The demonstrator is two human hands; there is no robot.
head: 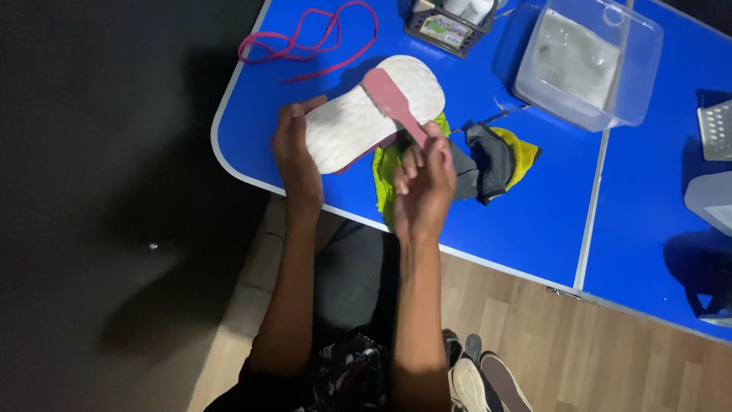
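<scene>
My left hand (pixel 293 152) grips a shoe turned sole up, its white sole (pixel 358 118) facing me above the blue table (pixel 320 46). My right hand (pixel 424 183) holds the handle of a pink brush (pixel 390 98), whose head rests on the sole near the toe end. Under the shoe and my right hand lies a yellow-green and grey cloth (pixel 488 160).
A pink shoelace (pixel 305 38) lies at the table's far left. A dark basket (pixel 446 23) and a clear plastic tub (pixel 587 61) stand at the back. Grey objects (pixel 717 130) sit at the right edge. More shoes (pixel 476 381) lie on the wooden floor.
</scene>
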